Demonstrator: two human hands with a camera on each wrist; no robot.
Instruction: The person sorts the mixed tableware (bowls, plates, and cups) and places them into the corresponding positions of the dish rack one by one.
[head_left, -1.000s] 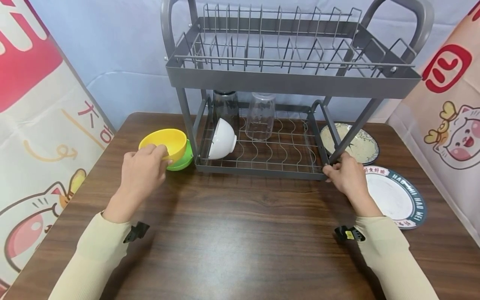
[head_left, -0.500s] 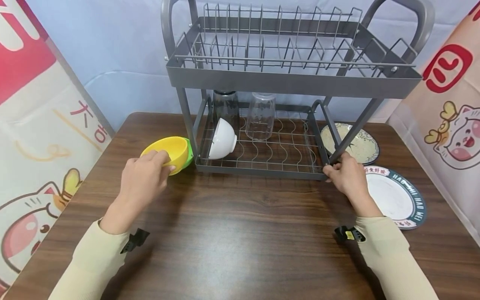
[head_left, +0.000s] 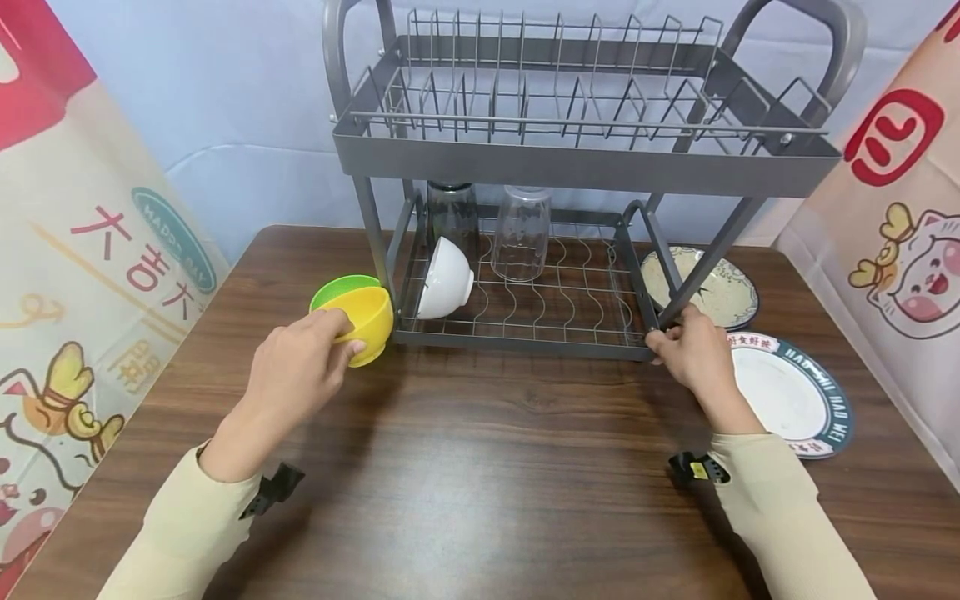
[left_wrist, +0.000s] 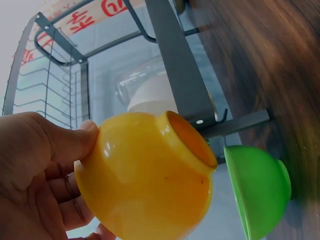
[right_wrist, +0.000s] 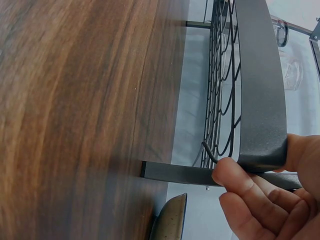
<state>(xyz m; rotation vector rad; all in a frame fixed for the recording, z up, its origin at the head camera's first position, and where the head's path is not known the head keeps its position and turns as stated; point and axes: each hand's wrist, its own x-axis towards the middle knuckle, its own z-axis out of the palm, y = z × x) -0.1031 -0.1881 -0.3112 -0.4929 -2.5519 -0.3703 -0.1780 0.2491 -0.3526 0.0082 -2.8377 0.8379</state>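
Observation:
My left hand pinches the rim of a yellow bowl, tilted in front of the rack's left post. Behind it, a green bowl sits on the table, partly hidden in the head view. My right hand grips the front right lower corner of the grey two-tier dish rack, its fingers curled round the frame in the right wrist view. On the lower tier a white bowl stands on its side at the left. A dark glass and a clear glass stand upside down behind it.
Right of the rack lie a patterned dish and a white plate with a green lettered rim on the wooden table. The upper tier's wire dividers rise above. Printed cloths hang at both sides.
My left hand has brought the yellow bowl to the right and down, toward the rack's front left corner. The green bowl's rim now shows behind it. The right hand stays put.

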